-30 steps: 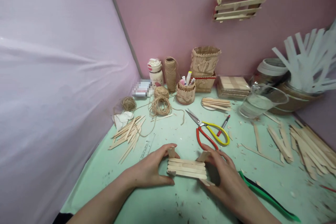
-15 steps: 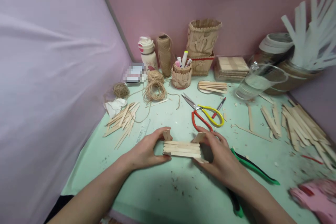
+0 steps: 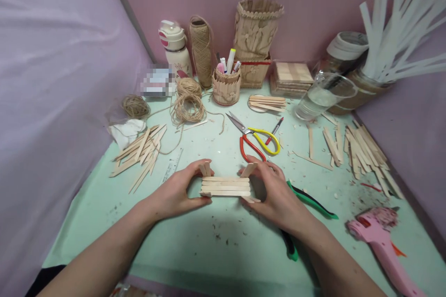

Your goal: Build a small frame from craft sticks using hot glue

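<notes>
Between my hands is a small craft-stick structure [image 3: 226, 186], with several sticks side by side on top and short pieces jutting out at its corners. My left hand [image 3: 183, 190] grips its left end, fingers at the far corner and thumb at the near one. On the right end, my right hand [image 3: 272, 190] holds it in the same way. Green-handled pliers [image 3: 313, 202] lie partly hidden under my right hand and forearm. Just beyond the hands, scissors [image 3: 252, 135] with one red and one yellow handle rest on the table.
Loose sticks [image 3: 142, 151] lie at left, more sticks [image 3: 364, 153] at right. A pink glue gun [image 3: 378, 236] is near the right edge. Behind stand twine [image 3: 188, 106], a pen cup [image 3: 226, 87], a bottle [image 3: 176, 51] and a tilted clear cup [image 3: 320, 100].
The view has shifted right and down, so everything sits further left and higher, and more of the glue gun shows. Both hands keep their hold on the stick structure.
</notes>
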{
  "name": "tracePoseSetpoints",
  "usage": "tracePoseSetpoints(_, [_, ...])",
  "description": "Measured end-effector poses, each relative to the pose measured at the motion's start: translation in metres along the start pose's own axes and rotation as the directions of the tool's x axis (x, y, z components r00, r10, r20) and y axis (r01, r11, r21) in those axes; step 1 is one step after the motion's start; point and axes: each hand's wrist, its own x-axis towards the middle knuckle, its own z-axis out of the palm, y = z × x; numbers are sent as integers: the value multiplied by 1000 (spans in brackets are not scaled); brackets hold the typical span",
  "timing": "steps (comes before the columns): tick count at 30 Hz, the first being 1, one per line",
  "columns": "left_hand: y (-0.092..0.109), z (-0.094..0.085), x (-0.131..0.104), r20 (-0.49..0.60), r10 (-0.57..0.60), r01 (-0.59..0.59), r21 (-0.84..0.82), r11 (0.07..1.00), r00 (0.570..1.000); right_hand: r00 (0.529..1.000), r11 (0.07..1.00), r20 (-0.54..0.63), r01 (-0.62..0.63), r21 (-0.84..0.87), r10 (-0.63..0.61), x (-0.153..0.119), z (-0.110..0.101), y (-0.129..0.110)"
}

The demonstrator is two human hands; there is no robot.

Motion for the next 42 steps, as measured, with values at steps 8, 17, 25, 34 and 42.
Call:
tracePoseSetpoints(8, [-4,2,-3,-14,-3,4,6,1000,1000,1000,1000,4,14,11,-14,1,-2,-1])
tracePoseSetpoints(17, [-9,4,-3,-29,-5,5,14,1000,1000,999,1000,-35,15,11,-15,-1,0,1])
tracePoseSetpoints(25, [-8,4,-4,-25,-22,22,-2,1000,999,1000,999,-11,8,53,-8,1,-2,-1])
tracePoseSetpoints(34, [-9,4,-5,-2,-81,81,-2,997,997,1000,999,2,-27,36,27,-1,0,2])
tracePoseSetpoints(42, [-7,4,-5,-15,-80,80,-18,997,997,1000,999,0,-16,39,16,-1,0,3])
